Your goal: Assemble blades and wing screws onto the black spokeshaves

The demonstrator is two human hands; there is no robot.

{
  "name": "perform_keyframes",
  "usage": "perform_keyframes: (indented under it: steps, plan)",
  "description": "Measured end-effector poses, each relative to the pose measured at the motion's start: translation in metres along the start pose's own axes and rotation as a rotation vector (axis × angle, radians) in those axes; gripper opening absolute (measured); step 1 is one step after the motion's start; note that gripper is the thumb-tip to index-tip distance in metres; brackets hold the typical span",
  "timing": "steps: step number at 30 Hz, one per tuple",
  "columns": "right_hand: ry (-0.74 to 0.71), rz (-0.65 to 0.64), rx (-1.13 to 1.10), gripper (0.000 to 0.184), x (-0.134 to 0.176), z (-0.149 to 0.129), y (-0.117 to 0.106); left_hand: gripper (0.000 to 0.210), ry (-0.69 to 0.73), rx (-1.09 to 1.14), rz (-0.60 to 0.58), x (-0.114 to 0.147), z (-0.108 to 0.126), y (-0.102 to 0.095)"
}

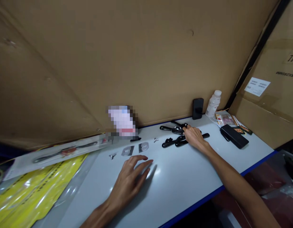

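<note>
My left hand [134, 174] hovers over the middle of the white table with its fingers spread apart and nothing in them. Just beyond its fingertips lie two flat metal plates with cut-outs, one a slotted blade-like plate [143, 147], the other a similar plate [127, 151]. A silver wing screw [112, 155] rests left of them, and a second wing screw [155, 140] to their right. My right hand [193, 136] reaches into a pile of black two-handled spokeshaves [171, 141]. Its fingers close on one spokeshave at the back of the pile; the fingertips are partly hidden.
Left lie a bagged spokeshave [65, 151] and yellow printed packaging [49, 183]. A pixelated object [122, 122] leans on the cardboard wall [137, 63]. On the right stand a phone [198, 108] and a bottle [213, 104], near a black case [234, 136]. The blue table edge [191, 209] runs along the front.
</note>
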State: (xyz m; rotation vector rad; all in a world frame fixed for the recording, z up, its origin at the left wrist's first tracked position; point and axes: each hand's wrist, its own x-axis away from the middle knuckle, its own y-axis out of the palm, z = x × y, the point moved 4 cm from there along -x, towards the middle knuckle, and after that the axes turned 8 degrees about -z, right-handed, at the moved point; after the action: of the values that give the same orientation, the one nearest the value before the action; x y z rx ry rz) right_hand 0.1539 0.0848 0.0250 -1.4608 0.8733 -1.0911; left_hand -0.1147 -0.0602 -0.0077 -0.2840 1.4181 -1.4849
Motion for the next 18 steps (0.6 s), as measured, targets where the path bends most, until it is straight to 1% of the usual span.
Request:
perform_keyframes:
  steps: [4,8,11,13,15,18]
  plan:
    - [-0.033,0.005,-0.031,0.03,0.001,0.005,-0.008,0.027,0.004,0.01,0.0,0.0,-0.001,0.002]
    - [-0.008,0.0,-0.058,0.034,0.01,0.03,-0.027,0.027,0.0,0.019,0.007,0.001,0.0,0.003]
    - [0.008,-0.11,-0.066,0.028,0.021,0.052,-0.033,0.027,-0.002,0.026,0.013,0.0,0.002,0.001]
    - [0.028,-0.192,-0.062,0.029,0.028,0.059,-0.031,0.026,0.009,0.024,0.006,-0.001,0.003,-0.001]
    - [0.065,-0.25,-0.046,0.034,0.033,0.061,-0.028,0.025,0.026,0.015,0.004,-0.004,0.004,-0.003]
    - [0.091,-0.314,-0.023,0.038,0.037,0.055,-0.026,0.023,0.044,0.002,-0.015,-0.006,0.005,-0.005]
